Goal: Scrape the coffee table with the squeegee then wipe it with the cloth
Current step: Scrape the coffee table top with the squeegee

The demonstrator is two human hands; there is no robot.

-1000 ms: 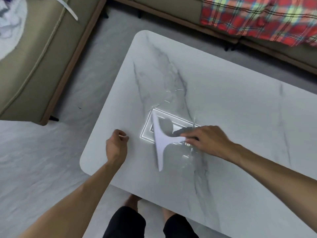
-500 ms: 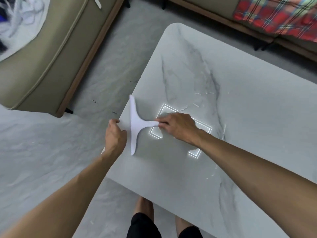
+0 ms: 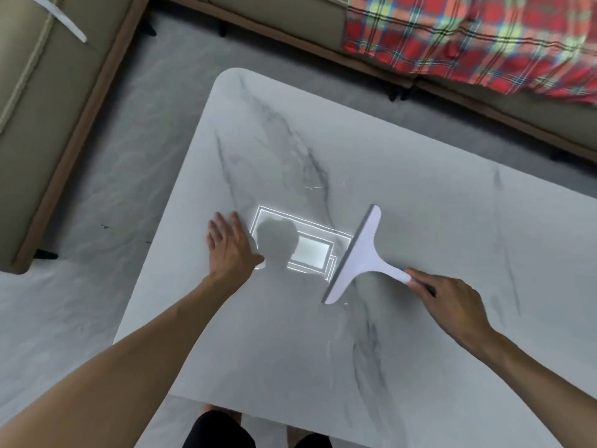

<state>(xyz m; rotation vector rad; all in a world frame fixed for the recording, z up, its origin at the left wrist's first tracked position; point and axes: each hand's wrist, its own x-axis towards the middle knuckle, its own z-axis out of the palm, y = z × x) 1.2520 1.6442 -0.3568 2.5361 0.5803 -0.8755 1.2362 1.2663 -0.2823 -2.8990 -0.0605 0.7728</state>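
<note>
A white marble-patterned coffee table (image 3: 420, 195) fills the middle of the head view. My right hand (image 3: 452, 302) grips the handle end of a white squeegee (image 3: 358, 257), whose long blade rests on the tabletop right of a bright ceiling-light reflection. My left hand (image 3: 229, 245) lies flat on the table near its left edge, fingers spread, holding nothing. A few thin streaks of water glint on the surface near the squeegee. No cloth is in view.
A beige sofa (image 3: 38, 124) stands to the left and another runs along the back, with a red plaid blanket (image 3: 468, 37) on it. Grey marble-look floor (image 3: 113, 189) lies between sofa and table. My legs show under the near table edge.
The squeegee was pushed left to the table's left edge, then brought back right of the light reflection. My left hand moved from the edge onto the tabletop and opened flat.
</note>
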